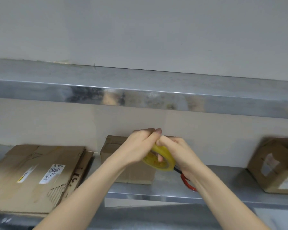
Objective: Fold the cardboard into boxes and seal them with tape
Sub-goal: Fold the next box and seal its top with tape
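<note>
The glossy yellow tape roll (pixel 162 159) is held up before a closed brown box (pixel 135 173) on the steel shelf (pixel 165 190). The right hand (pixel 178 151) curls round the ring, fingers through its core. The left hand (pixel 140 146) pinches its upper rim. Flattened corrugated cardboard (pixel 37 178) lies stacked to the left.

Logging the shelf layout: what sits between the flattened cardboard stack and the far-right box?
Head view: an assembled box, partly behind the tape roll, then red-handled scissors and bare shelf.
</note>
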### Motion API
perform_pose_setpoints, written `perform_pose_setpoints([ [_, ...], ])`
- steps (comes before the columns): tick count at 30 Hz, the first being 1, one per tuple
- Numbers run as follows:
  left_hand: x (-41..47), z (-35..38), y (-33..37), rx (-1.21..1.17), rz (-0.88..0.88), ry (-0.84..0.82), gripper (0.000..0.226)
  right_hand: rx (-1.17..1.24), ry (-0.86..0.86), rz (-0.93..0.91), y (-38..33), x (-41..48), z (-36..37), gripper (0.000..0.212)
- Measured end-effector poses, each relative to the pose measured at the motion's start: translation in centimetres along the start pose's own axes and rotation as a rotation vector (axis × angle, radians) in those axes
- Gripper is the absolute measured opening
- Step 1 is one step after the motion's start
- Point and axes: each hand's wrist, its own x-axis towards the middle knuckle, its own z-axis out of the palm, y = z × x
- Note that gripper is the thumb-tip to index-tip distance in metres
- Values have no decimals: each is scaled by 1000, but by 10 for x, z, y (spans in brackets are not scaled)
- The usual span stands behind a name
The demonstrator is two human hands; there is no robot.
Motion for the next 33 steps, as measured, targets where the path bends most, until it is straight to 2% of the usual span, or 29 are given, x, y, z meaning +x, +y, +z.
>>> perform_pose_setpoints([
  [3,6,1,-8,-220,-149,-16,44,5,-122,-16,2,0,-9,27],
  [12,8,5,-11,-810,-480,97,28,165,-287,-81,16,4,-20,31],
  [16,7,6,-7,-958,-507,92,32,215,-284,-71,14,3,-21,34],
  [19,9,6,-6,-733,-436,131,31,165,-234,-41,10,0,-17,36],
  [23,10,1,-6,-364,-244,62,35,95,-171,-9,2,-3,-8,31],
  [25,10,2,-6,-302,-216,24,30,63,-150,23,-3,-3,-4,24],
  [28,13,6,-11,-273,-175,25,35,63,-144,69,-4,-3,0,26],
  [30,17,10,-14,-263,-140,167,37,101,-81,74,2,-1,0,28],
  [33,21,13,-16,-256,-142,455,22,284,21,84,7,8,-3,36],
])
